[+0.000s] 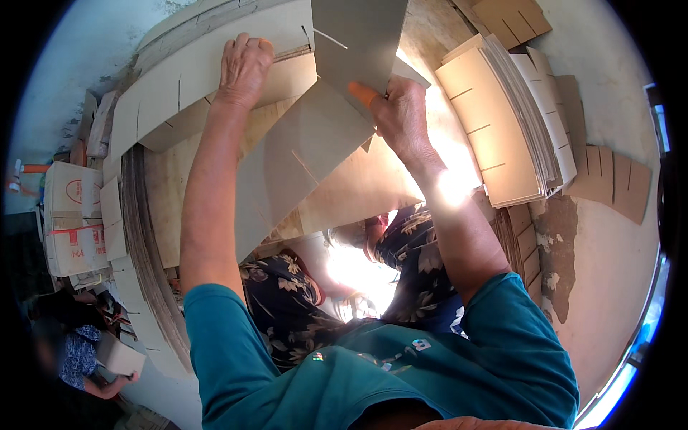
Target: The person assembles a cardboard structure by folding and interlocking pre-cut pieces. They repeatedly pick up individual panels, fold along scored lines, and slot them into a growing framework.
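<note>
My left hand [245, 70] is closed, its curled fingers gripping the upper edge of a long slotted cardboard strip [168, 93] at the far left. My right hand [403, 118] pinches a grey slotted cardboard sheet [355, 54] that stands up in the far middle; an orange cover sits on one of its digits. Another grey slotted sheet [287, 161] slants from beside the right hand down toward my lap. It crosses in front of the strip at my left hand. Whether the grey sheets are joined is hidden. Beneath lies a pale wooden board [358, 179].
A thick stack of slotted cardboard sheets [494, 122] stands at the right, with loose slotted pieces [613, 179] against the wall. Another stack [147, 236] rises on the left. Beyond it are a printed carton [75, 218] and another person [82, 355] holding a box.
</note>
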Tool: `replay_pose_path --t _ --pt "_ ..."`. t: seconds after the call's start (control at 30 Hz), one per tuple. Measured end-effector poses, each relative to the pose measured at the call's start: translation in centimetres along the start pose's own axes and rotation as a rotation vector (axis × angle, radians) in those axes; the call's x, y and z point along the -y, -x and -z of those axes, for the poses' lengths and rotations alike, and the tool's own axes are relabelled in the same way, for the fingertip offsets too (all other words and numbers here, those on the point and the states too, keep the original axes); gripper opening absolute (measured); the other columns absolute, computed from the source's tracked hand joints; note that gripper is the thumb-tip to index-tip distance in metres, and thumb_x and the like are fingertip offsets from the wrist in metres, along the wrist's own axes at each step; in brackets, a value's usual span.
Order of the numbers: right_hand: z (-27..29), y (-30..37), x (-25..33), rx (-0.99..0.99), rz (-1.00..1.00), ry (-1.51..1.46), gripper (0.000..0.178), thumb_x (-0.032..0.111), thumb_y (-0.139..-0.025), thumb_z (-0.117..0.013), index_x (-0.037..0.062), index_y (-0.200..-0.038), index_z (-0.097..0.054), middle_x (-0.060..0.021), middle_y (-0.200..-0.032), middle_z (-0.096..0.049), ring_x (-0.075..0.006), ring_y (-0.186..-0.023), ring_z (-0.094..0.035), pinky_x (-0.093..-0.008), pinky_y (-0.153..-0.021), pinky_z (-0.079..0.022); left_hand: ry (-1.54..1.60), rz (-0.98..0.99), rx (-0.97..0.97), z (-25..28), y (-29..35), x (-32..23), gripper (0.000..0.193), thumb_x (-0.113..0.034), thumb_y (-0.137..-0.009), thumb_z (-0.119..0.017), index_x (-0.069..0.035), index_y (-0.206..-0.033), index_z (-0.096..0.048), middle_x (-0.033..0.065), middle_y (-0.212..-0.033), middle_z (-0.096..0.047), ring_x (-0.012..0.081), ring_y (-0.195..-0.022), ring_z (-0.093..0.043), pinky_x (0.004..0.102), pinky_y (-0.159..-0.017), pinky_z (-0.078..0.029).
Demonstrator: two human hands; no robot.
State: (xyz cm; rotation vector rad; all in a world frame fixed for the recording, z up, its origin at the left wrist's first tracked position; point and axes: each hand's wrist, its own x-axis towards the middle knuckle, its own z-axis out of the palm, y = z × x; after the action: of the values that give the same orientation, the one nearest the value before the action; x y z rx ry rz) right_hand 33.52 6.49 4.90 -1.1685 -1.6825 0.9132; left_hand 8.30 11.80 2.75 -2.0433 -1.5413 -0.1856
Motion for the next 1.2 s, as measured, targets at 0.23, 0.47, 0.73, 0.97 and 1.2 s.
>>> replay_pose_path --t 0.23,0.47,0.73,0.97,1.2 --pt "0.2 -0.1 -0.1 -0.014 -0.014 0.005 0.017 0.014 -0.087 -0.066 -0.0032 -0.088 -0.069 -0.0049 -0.058 -0.062 -0.0081 -0.044 -0.053 -0.0244 -0.038 -0.041 0.465 0.087 -0.171 1.5 0.0 0.4 0.016 -0.009 -0.078 -0.064 -0.005 -0.093 -0.066 0.0064 -0.082 -0.062 0.0264 -0.084 -0.057 0.0382 -0.071 -0.052" --pt "0.4 0.3 1.6 0.041 -0.201 -0.088 0.017 0.014 -0.088 -0.066 -0.0024 -0.088 -0.07 -0.0035 -0.057 -0.06 -0.0075 -0.043 -0.051 -0.0246 -0.037 -0.04 0.153 -0.041 -0.142 2.5 -0.2 0.0 0.04 0.0 -0.074 -0.061 -0.003 -0.115 -0.059 0.0037 -0.107 -0.06 0.023 -0.088 -0.058 0.0344 -0.069 -0.054" --pt "0.2 0.0 0.0 -0.031 -0.067 -0.035 0.015 0.014 -0.087 -0.067 -0.0011 -0.089 -0.07 -0.0028 -0.056 -0.059 -0.0071 -0.043 -0.049 -0.0248 -0.037 -0.039 0.095 -0.06 -0.209 4.1 0.5 -1.4 0.038 0.003 -0.071 -0.061 0.004 -0.109 -0.06 0.0087 -0.094 -0.059 0.0188 -0.089 -0.058 0.0277 -0.062 -0.056" --pt "0.1 0.0 0.2 0.036 -0.161 -0.126 0.014 0.013 -0.088 -0.066 -0.0004 -0.088 -0.07 -0.0021 -0.055 -0.058 -0.0074 -0.042 -0.049 -0.0251 -0.038 -0.04 0.081 -0.165 -0.25 5.6 1.5 -3.0 0.041 0.003 -0.068 -0.063 0.005 -0.109 -0.061 0.0067 -0.095 -0.059 0.0169 -0.083 -0.057 0.0258 -0.059 -0.054" --pt "0.6 -0.4 0.7 -0.081 0.026 -0.033 0.031 -0.011 -0.08 -0.048 0.0016 -0.102 -0.066 -0.0045 -0.067 -0.062 -0.0072 -0.051 -0.053 -0.0234 -0.043 -0.04 0.057 -0.246 -0.194 7.7 2.8 -4.9 0.042 0.002 -0.069 -0.062 0.007 -0.111 -0.06 0.0067 -0.101 -0.06 0.0166 -0.08 -0.055 0.0246 -0.059 -0.053"
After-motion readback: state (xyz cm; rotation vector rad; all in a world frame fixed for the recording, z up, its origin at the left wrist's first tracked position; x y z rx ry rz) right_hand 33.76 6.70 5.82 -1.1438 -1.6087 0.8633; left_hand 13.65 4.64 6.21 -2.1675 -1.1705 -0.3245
